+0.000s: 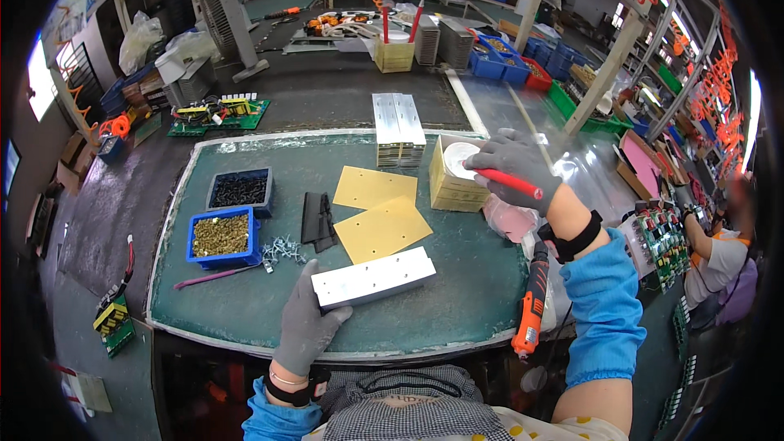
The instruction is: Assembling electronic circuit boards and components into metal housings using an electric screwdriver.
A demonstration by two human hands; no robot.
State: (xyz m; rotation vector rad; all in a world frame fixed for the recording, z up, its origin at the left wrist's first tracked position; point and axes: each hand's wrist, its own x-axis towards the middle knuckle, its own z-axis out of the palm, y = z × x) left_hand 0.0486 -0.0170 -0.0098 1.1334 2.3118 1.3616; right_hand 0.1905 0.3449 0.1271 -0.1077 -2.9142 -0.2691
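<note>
My left hand [307,322], in a grey glove, grips the left end of a silver heat sink block [374,276] with small holes in its top face. The block lies slightly slanted near the table's front edge. My right hand [516,165], also gloved, is closed round a red-handled stick tool [510,183]. The tool's far end meets the white round tub [460,157] inside a cardboard box [459,189]; its tip is hidden. Two yellow drilled sheets [382,230] lie overlapping beyond the block, with black strips [318,220] left of them.
At left stand a blue bin of brass-coloured parts [221,238] and a bin of black screws [240,192], near loose silver screws [284,250]. Stacked metal blocks [398,131] stand behind. An orange electric screwdriver [531,310] hangs at the right edge. A co-worker [719,269] sits far right.
</note>
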